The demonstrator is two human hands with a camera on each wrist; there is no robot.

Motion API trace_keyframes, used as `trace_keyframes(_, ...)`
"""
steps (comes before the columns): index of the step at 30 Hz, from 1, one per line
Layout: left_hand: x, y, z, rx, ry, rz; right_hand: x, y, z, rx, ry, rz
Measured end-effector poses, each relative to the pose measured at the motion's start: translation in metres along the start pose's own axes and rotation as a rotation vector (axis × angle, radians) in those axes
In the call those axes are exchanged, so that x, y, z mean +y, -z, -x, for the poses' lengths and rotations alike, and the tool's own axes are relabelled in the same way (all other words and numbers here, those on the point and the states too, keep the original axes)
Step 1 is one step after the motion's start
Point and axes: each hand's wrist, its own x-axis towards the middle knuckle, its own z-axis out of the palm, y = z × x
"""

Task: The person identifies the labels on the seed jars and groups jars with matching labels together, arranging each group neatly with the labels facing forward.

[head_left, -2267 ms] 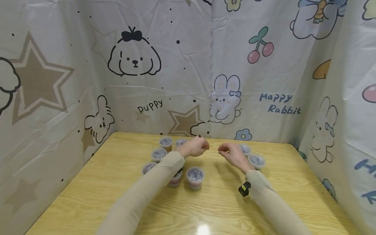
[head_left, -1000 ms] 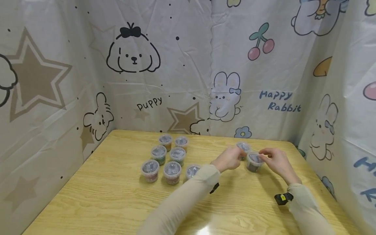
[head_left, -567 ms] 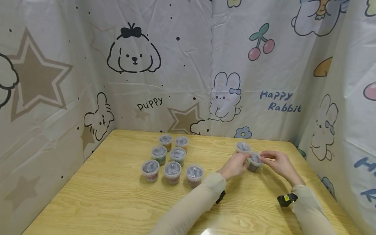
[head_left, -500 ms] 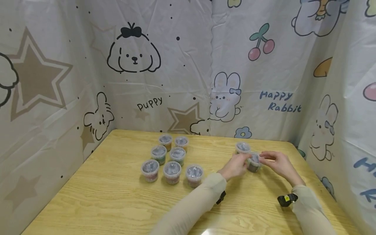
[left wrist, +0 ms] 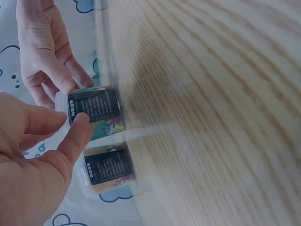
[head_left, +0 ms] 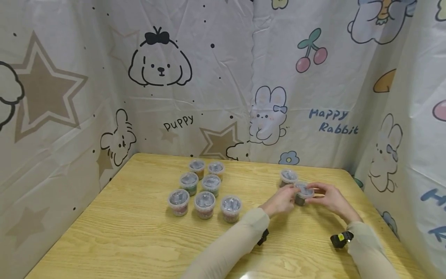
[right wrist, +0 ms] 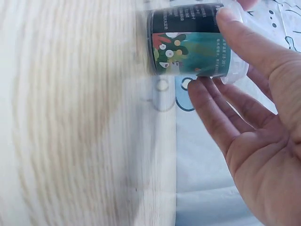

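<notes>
A small lidded plastic tub point(head_left: 305, 189) with a black and green printed label stands upright at the right of the table. My left hand point(head_left: 280, 200) is on its near left side, index finger at the lid rim and thumb on the label in the left wrist view. From the right, my right hand point(head_left: 333, 198) grips the same tub, thumb on the lid end and the other fingers along its far side; the right wrist view shows the label point(right wrist: 197, 47) between them. Just behind and left stands a second tub point(head_left: 288, 176), with an orange-edged label point(left wrist: 109, 165).
Several more lidded tubs stand in a group left of centre, among them a front one point(head_left: 231, 207) and a back one point(head_left: 196, 167). The wooden table point(head_left: 139, 232) ends at a printed cloth point(head_left: 209, 77) behind and at both sides.
Both hands came from mid-table to the tub at the right. During the last half second the right thumb has moved lower and the right fingers have closed on the tub, which has shifted slightly.
</notes>
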Motion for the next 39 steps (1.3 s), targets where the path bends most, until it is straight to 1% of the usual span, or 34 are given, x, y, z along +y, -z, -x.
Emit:
trace_keyframes(2, 0.001, 0.0, 0.0, 0.004, 0.006, -0.006, -0.001, -0.002, -0.001, 0.014, 0.003, 0.027)
trace_keyframes(4, 0.002, 0.0, 0.001, 0.01, 0.024, 0.0, -0.001, -0.004, -0.003, 0.034, 0.007, 0.053)
trace_keyframes(8, 0.002, 0.0, 0.003, 0.026, 0.036, 0.0, -0.003, -0.005, -0.003, 0.054, 0.027, 0.07)
trace_keyframes(11, 0.002, 0.001, 0.005, 0.036, 0.036, 0.001, -0.005, -0.004, -0.003, 0.053, 0.03, 0.058)
trace_keyframes(14, 0.002, 0.003, 0.007, 0.052, 0.051, 0.038, -0.008, -0.003, -0.002, 0.046, 0.029, 0.038)
trace_keyframes(17, 0.003, 0.004, 0.01, 0.071, 0.08, 0.089, -0.011, -0.001, -0.001, 0.047, 0.026, 0.015)
trace_keyframes(20, 0.004, 0.005, 0.014, 0.092, 0.094, 0.116, -0.016, 0.001, 0.001, 0.037, 0.02, -0.013)
trace_keyframes(25, 0.005, 0.009, 0.023, 0.147, 0.107, 0.152, -0.025, 0.0, 0.001, 0.019, 0.022, -0.066)
trace_keyframes(31, 0.0, 0.016, 0.036, 0.221, 0.143, 0.222, -0.039, -0.006, -0.001, -0.013, 0.061, -0.094)
trace_keyframes(35, -0.003, 0.021, 0.044, 0.278, 0.147, 0.26, -0.051, -0.01, -0.002, -0.032, 0.073, -0.116)
trace_keyframes(39, -0.006, 0.03, 0.049, 0.338, 0.138, 0.312, -0.062, -0.012, -0.006, -0.033, 0.083, -0.165)
